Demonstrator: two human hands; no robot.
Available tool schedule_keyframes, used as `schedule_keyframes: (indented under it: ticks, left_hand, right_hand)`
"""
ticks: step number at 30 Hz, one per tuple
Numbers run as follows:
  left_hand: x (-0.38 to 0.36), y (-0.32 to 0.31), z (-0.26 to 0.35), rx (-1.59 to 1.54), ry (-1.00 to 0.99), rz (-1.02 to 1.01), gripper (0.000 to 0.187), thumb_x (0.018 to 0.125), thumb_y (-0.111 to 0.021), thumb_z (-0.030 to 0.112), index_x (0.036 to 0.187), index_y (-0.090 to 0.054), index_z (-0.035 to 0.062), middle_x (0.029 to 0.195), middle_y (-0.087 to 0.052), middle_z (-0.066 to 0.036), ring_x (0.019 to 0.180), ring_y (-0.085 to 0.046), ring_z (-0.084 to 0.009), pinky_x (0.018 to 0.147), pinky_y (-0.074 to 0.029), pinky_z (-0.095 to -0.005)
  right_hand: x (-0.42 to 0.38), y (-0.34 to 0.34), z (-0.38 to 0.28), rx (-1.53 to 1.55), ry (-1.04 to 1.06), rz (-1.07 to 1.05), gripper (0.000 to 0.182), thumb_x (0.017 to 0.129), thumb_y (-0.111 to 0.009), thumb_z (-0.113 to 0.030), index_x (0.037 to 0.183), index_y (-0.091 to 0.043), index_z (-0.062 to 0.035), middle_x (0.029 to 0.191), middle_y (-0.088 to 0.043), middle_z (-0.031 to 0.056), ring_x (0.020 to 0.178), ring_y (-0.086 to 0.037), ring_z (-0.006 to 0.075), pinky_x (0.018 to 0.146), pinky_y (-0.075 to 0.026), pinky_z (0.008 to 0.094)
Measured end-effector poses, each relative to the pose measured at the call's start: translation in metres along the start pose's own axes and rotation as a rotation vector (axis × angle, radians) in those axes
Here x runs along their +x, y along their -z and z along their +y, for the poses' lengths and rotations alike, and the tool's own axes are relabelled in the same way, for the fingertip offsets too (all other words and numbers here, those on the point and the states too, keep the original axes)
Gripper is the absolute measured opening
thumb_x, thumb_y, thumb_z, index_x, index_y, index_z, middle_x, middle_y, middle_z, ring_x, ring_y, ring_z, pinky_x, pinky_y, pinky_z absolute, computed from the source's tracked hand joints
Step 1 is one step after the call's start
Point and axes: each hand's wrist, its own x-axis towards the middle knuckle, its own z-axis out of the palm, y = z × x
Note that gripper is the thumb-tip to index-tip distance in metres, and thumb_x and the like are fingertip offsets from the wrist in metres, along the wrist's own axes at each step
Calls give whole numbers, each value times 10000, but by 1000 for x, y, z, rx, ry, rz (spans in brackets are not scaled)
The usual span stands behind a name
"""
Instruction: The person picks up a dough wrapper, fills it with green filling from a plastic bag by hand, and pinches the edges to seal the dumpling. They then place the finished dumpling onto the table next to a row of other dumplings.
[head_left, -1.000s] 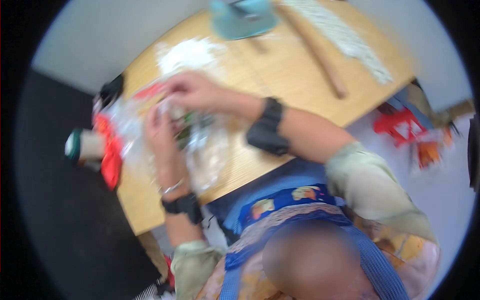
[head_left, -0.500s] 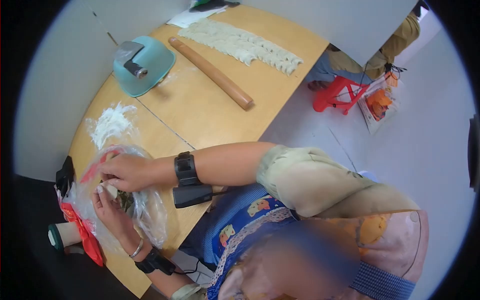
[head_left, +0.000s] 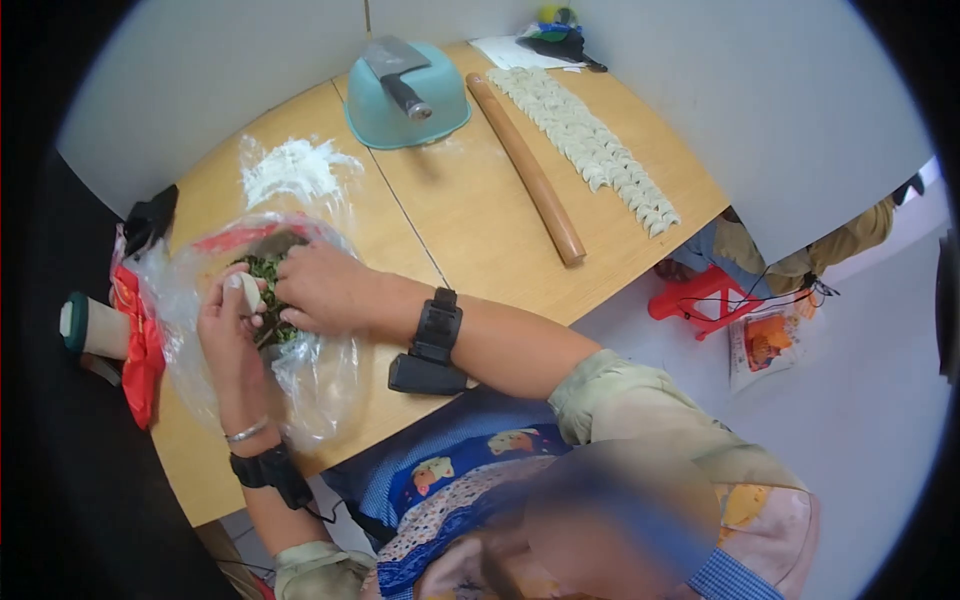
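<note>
My left hand (head_left: 228, 325), closed with the palm turned up, holds a pale round dumpling wrapper (head_left: 250, 295) over the near side of an open clear plastic bag (head_left: 320, 375). Chopped green filling (head_left: 262, 268) shows inside the bag, with a brownish object (head_left: 277, 243) at its far edge that I cannot make out. My right hand (head_left: 325, 288) reaches over the filling from the right, its fingers curled close to the wrapper. Its fingertips are partly hidden, and what they grip is not visible.
White flour (head_left: 295, 172) lies beyond the bag. A cleaver (head_left: 400, 85) rests on an upturned teal basin (head_left: 440, 110). A rolling pin (head_left: 525, 165) lies beside rows of dumplings (head_left: 590, 140). At the left edge are a thread spool (head_left: 95, 328) and a red bag (head_left: 140, 345).
The view has shifted, so the table things appear farther right. My right hand has moved off the wrapper to the filling; my left hand still holds the wrapper, now showing more.
</note>
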Motion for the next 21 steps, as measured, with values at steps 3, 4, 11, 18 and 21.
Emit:
schedule_keyframes:
  ticks: [3,4,11,18,21]
  left_hand:
    - [0,1,2,-15,25,-42,240,958,-529,181,1128,-572,18,869,-638,-62,580,-497,-56,480,-359,-156]
    - [0,1,2,-23,31,-25,240,958,-529,181,1128,-572,18,869,-638,-62,580,-497,-56,480,-359,-156]
    - [-8,-11,9,-29,117,-187,322,861,-476,45,1178,-523,15,899,-631,-60,629,-493,-44,514,-366,-151]
    - [-4,-7,3,-11,92,-186,286,871,-488,53,1149,-535,9,961,-653,-86,645,-499,-40,541,-382,-154]
    - [-5,-7,6,-5,104,-183,221,907,-504,85,1106,-559,7,959,-655,-92,642,-500,-46,540,-384,-157]
  right_hand:
    - [2,5,5,-45,-22,-67,238,765,-641,-309,756,-672,-73,781,-632,106,799,-601,298,792,-429,445]
    - [5,8,6,-68,-59,-122,228,758,-644,-306,746,-675,-80,770,-630,97,791,-601,299,805,-423,448]
    - [5,13,11,-19,-55,60,191,692,-693,-186,817,-617,-62,867,-598,126,910,-580,319,829,-445,433]
    - [3,7,15,-37,-74,1,165,682,-697,-124,818,-631,-58,895,-588,136,941,-567,322,816,-466,420]
    - [5,7,13,-58,-97,-15,119,690,-647,-119,796,-665,-69,847,-619,112,902,-589,309,814,-470,419]
